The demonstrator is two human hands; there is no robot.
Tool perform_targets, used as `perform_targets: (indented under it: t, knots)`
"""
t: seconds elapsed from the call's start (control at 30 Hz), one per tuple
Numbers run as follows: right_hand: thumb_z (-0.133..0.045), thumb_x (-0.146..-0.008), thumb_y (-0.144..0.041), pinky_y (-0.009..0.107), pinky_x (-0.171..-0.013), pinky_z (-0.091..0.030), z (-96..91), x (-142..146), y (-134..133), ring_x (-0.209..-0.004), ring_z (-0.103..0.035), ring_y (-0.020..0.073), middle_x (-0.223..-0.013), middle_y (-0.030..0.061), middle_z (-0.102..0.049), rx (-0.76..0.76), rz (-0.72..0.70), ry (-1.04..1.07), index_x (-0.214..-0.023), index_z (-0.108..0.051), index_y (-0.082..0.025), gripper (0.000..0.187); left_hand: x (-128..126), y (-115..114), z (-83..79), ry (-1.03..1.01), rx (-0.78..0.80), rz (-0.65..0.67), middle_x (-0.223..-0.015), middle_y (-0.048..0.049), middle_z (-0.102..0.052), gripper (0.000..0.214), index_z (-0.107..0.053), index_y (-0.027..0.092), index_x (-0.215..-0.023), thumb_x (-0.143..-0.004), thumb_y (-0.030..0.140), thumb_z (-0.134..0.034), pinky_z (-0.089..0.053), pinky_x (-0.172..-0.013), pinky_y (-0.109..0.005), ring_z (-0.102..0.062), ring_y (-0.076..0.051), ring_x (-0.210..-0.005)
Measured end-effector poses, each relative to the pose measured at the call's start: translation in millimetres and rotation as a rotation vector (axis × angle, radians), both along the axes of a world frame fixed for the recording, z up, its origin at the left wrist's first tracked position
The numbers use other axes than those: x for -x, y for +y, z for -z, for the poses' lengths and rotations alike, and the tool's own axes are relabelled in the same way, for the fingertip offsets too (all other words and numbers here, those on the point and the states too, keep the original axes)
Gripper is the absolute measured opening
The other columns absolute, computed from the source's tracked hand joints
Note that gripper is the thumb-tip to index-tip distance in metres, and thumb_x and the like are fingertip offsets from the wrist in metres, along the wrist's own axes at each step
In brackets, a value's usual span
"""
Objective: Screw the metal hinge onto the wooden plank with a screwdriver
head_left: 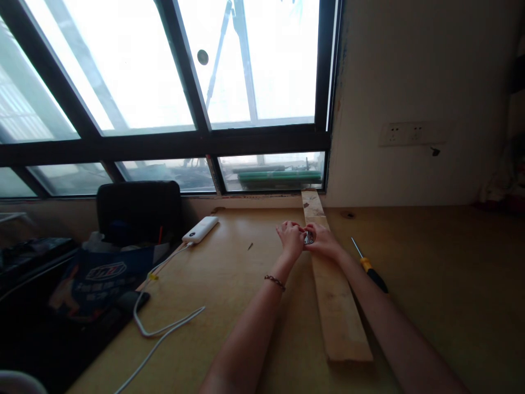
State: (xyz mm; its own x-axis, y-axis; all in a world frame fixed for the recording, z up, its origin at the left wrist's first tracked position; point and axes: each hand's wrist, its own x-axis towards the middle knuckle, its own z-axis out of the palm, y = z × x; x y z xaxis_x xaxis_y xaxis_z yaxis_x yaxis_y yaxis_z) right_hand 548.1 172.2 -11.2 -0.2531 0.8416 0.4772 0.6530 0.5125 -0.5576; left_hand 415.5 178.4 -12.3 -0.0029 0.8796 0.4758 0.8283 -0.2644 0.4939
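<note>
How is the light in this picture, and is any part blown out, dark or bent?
Head view: the window panes are blown out white; the bag at lower left sinks into shadow; the plank and window frame bend from wide-angle distortion; the small metal part between the hands is too blurred to identify.

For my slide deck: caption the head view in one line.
Both hands, left hand and right hand, hold a small metal piece over a long pale wooden plank; yellow-handled screwdriver alongside.

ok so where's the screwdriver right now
The screwdriver lies on the table, just right of the wooden plank, beside the right forearm.
</note>
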Motion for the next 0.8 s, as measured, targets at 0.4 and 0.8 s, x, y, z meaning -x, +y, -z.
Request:
perform_targets:
  t: [0.4,0.8]
  knots:
    - [-0.069,-0.057,-0.031,0.028,-0.069,-0.041,2.4,1.1,-0.4,-0.080,-0.055,0.0181,-0.087,0.0026,-0.061,-0.029,-0.013,-0.025,-0.094,-0.052,-0.021,0.042,-4.6,1.7,4.1,0.266,0.045,0.023,-0.101,-0.0130,-0.049,0.020,-0.056,0.010,-0.095,-0.084,0.021,-0.044,-0.038,-0.080,-0.033,-0.046,-0.022,-0.096]
    - [-0.069,-0.057,-0.029,0.028,-0.072,-0.040,-1.8,2.5,-3.4,-0.079,-0.053,0.0167,-0.084,0.0026,-0.061,-0.031,-0.044,-0.039,-0.080,-0.056,-0.019,0.028,0.9,7.3,10.3,0.168,0.110,0.124,-0.106,-0.0139,-0.048,0.019,-0.053,0.010,-0.094,-0.085,0.023,-0.042,-0.044,-0.078,-0.034,-0.055,-0.017,-0.080]
